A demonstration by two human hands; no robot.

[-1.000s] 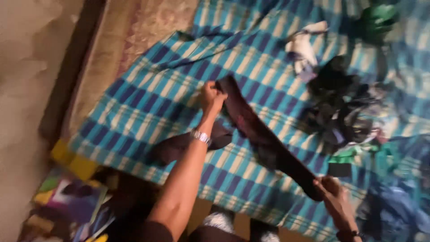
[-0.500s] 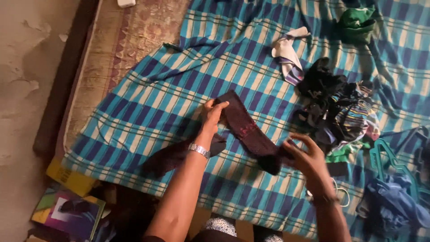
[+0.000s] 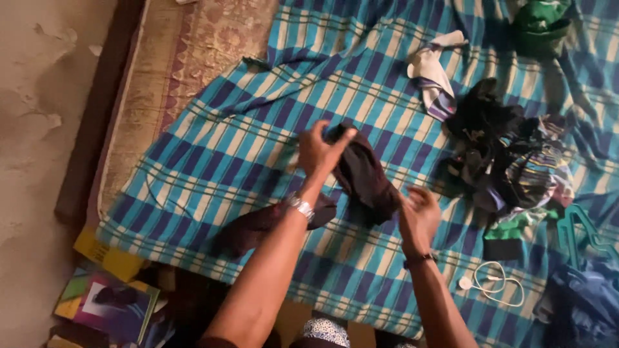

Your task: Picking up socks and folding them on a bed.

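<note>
A long dark brown sock (image 3: 364, 175) lies folded over on a blue and white checked sheet (image 3: 225, 154). My left hand (image 3: 320, 151), with a silver watch on the wrist, pinches the sock's upper end. My right hand (image 3: 418, 212), with a dark band on the wrist, grips the folded lower end. A second dark sock (image 3: 258, 225) lies flat on the sheet under my left forearm.
A pile of dark and striped clothes (image 3: 509, 161) sits to the right, with a white sock (image 3: 433, 71) and a green cloth (image 3: 541, 26) beyond. White earphones (image 3: 496, 283), a teal hanger (image 3: 580, 232) and blue cloth lie lower right. Books (image 3: 109, 296) lie on the floor lower left.
My right hand has brought the sock's far end up toward my left hand, folding the long sock to about half its length. The view has shifted slightly.
</note>
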